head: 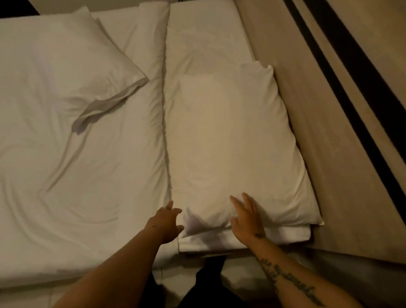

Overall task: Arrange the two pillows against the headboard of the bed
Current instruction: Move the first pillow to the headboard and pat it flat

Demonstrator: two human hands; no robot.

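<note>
1. A dimly lit bedroom is seen from above: a white-sheeted bed point(77, 182) made of two mattresses pushed together, with a beige padded headboard point(312, 130) running along its right side.
2. The near pillow point(238, 140) is laid lengthwise right against the headboard, its long edge touching the padding; this looks like its intended final place.
3. The right hand point(246, 216) is rested on the near end of this pillow, fingers spread and nearly flat, nothing gripped; it appears to be pressing or smoothing the corner so the pillow sits square.
4. The left hand point(166, 221) is held loosely open just beside the pillow's near corner, away from the headboard, empty, seemingly ready to tuck or steady that edge.
5. The second pillow point(53, 58) is lying well apart from the headboard, across the mattress seam, tilted, with its open case end point(97, 109) trailing loose on the sheet.
6. Judged from this layout, one pillow is placed and the other is not yet brought to the headboard.
7. No containers are visible.
</note>
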